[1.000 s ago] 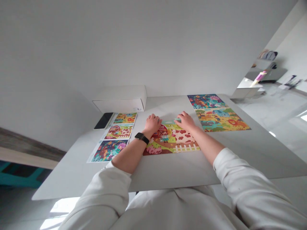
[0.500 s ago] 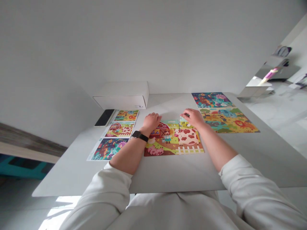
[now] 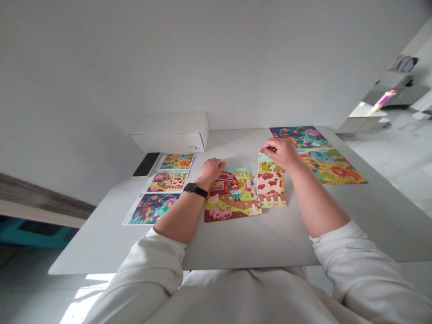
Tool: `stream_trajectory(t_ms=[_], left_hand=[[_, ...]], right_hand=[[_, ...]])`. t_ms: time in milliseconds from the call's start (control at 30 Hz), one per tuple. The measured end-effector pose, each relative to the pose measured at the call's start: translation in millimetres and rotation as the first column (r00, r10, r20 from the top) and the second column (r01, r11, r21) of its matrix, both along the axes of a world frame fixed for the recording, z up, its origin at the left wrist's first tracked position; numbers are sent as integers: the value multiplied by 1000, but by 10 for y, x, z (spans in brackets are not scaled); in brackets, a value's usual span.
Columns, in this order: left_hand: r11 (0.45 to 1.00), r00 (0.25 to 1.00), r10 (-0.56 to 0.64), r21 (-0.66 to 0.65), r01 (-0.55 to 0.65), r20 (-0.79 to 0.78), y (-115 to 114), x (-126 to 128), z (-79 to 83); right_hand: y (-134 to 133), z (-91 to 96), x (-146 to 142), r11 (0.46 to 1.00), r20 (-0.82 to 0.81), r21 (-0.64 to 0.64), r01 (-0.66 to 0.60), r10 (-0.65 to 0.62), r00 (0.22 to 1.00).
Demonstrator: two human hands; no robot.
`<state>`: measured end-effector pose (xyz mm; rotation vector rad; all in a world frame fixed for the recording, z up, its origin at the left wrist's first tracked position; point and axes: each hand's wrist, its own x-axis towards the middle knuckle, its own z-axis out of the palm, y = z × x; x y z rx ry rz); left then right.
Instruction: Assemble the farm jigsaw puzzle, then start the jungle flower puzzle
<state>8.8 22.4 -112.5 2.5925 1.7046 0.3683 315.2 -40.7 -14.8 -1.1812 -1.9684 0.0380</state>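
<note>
In the head view, the left hand (image 3: 211, 172) rests at the top left corner of a farm puzzle (image 3: 229, 202), its fingers loosely curled and holding nothing that shows. A black watch (image 3: 195, 190) circles its wrist. The right hand (image 3: 281, 153) is clenched at the far end of a strip of puzzle pieces (image 3: 271, 185), its fingers (image 3: 270, 150) grasping the strip's top edge. The cow-patterned strip lies just beside the farm puzzle's right edge on the white surface (image 3: 243, 247). Two more puzzles (image 3: 332, 167) lie to the right. Three picture cards (image 3: 151, 209) lie to the left, near a phone (image 3: 146, 164) and a white box (image 3: 170, 139).
</note>
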Motion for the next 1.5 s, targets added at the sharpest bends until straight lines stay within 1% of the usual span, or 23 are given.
stream_trajectory(t_ms=[167, 233, 267, 300, 333, 367, 400, 433, 467, 500, 667, 733, 833, 900, 967, 1067, 1100, 1167, 1200, 1267, 1367, 1433, 1500], left_hand=[[997, 997, 66, -30, -64, 51, -42, 19, 69], [997, 987, 77, 3, -78, 140, -121, 52, 154], [998, 977, 43, 27, -50, 211, -178, 81, 204], [999, 955, -19, 45, 6, 297, -246, 121, 255], [993, 912, -118, 34, 114, 393, -320, 170, 300], [961, 838, -234, -12, 275, 493, -395, 227, 336], [902, 748, -307, -71, 426, 588, -465, 289, 359], [839, 670, -325, -123, 530, 668, -527, 352, 366], [795, 616, -307, -160, 585, 726, -575, 411, 359], [779, 590, -270, -188, 598, 761, -608, 464, 339], [795, 595, -107, -292, 533, 796, -615, 553, 212], [791, 573, -58, -312, 526, 817, -600, 517, 235], [778, 533, -30, -315, 543, 846, -592, 411, 381], [740, 553, -61, -334, 584, 831, -578, 308, 510], [688, 613, -91, -395, 608, 785, -538, 181, 612], [615, 713, -114, -514, 598, 692, -427, -17, 663], [615, 772, -148, -554, 561, 618, -384, -74, 657], [678, 892, -209, -599, 427, 401, -310, -162, 631], [711, 927, -221, -601, 365, 302, -281, -193, 617], [726, 946, -219, -607, 322, 239, -245, -232, 595], [680, 927, -205, -635, 366, 314, -216, -265, 576], [694, 934, -192, -630, 347, 303, -197, -286, 564], [675, 926, -186, -642, 364, 330, -179, -307, 544]], right_hand=[[-25, 141, 131, 998, -123, 19, 56, -54, 991], [-45, 215, 164, 997, -153, 28, 71, -66, 986], [-54, 248, 170, 997, -167, 35, 76, -69, 984], [-58, 276, 169, 996, -182, 44, 79, -70, 981], [-56, 295, 160, 995, -197, 54, 81, -69, 978], [-47, 304, 145, 995, -210, 63, 83, -68, 975], [-30, 302, 123, 994, -224, 70, 84, -66, 972], [-7, 288, 97, 993, -239, 75, 86, -66, 969], [21, 265, 67, 993, -258, 78, 91, -68, 964], [53, 235, 36, 992, -279, 77, 98, -73, 958], [181, 65, -56, 986, -345, 30, 162, -142, 928], [204, 36, -24, 981, -333, 15, 191, -175, 927], [233, 34, 76, 974, -323, 16, 228, -211, 923], [261, 12, 122, 967, -310, 1, 254, -241, 920], [292, -71, 104, 958, -256, -57, 282, -287, 923], [314, -317, -57, 909, -83, -248, 334, -364, 928], [312, -413, -130, 878, -7, -322, 354, -377, 926], [296, -588, -268, 832, 108, -417, 365, -353, 929], [286, -655, -320, 814, 134, -462, 351, -327, 935], [272, -737, -374, 791, 112, -535, 296, -280, 953], [265, -761, -340, 786, 26, -576, 225, -257, 966], [255, -757, -288, 777, -14, -597, 198, -256, 967], [232, -758, -255, 731, -80, -669, 137, -254, 964]])
